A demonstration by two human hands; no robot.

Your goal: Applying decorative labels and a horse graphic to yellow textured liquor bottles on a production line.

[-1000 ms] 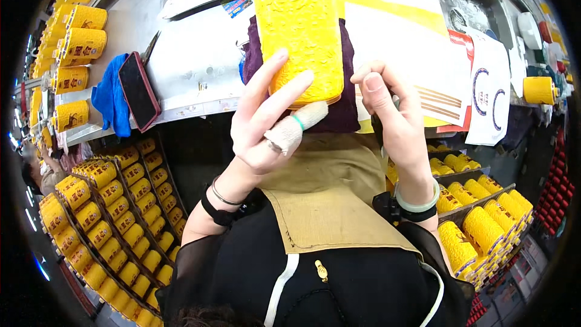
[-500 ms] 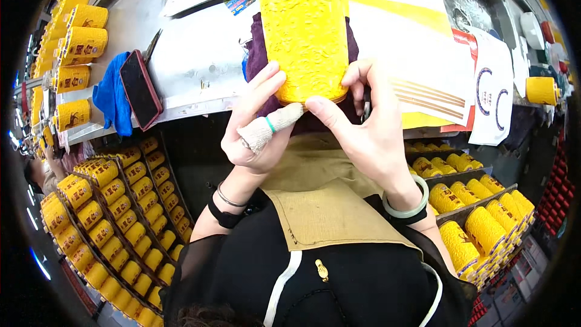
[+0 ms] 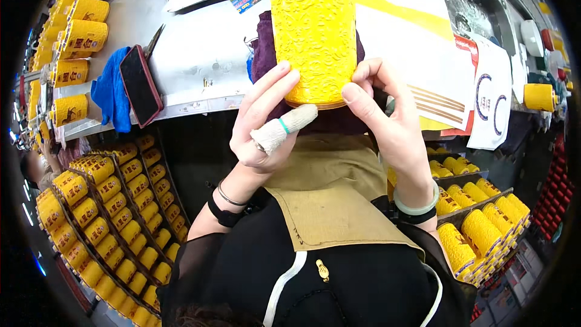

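Note:
A yellow cylindrical jar with raised scroll patterns lies on a dark purple cloth, its near end towards me. My left hand grips that end: its fingers rest on the left side, and the thumb, in a pale cloth finger cot with a green band, lies at the near rim. At the right of the same end is my right hand, its bent index finger against the side and its thumb at the corner of the rim. The right hand's other fingers are partly hidden.
On the metal bench lie a dark phone, a blue cloth and tweezers at left. Printed sheets and brown strips lie at right. Racks of yellow jars stand below at left, more jars at right.
The jar and both hands sit slightly further right in the picture. My right thumb has shifted from the middle of the near rim to its right corner.

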